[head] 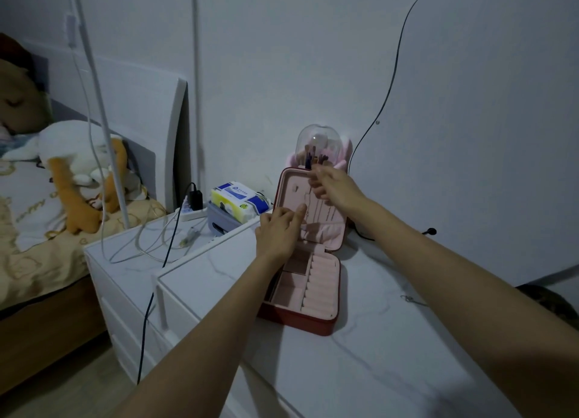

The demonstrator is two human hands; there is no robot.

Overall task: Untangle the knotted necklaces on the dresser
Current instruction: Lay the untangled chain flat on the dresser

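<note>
A red jewellery box [310, 319] with pink lining stands open on the white dresser [360, 355], its lid [289, 185] upright. Thin necklace chains [316, 209] hang down the inside of the lid. My left hand [277, 229] rests against the lower left of the lid, its thumb pressing the lining beside the chains. My right hand [330, 184] is at the lid's top right, fingers curled and pinching the upper ends of the chains. Another small chain [412, 300] lies loose on the dresser to the right of the box.
A clear-domed brush holder [319, 148] stands behind the lid, beside a mirror [485, 135]. A tissue pack [239, 201] on a grey case, a power strip [192, 212] and cables lie on the lower cabinet at left. A bed with plush toys [78, 166] is further left.
</note>
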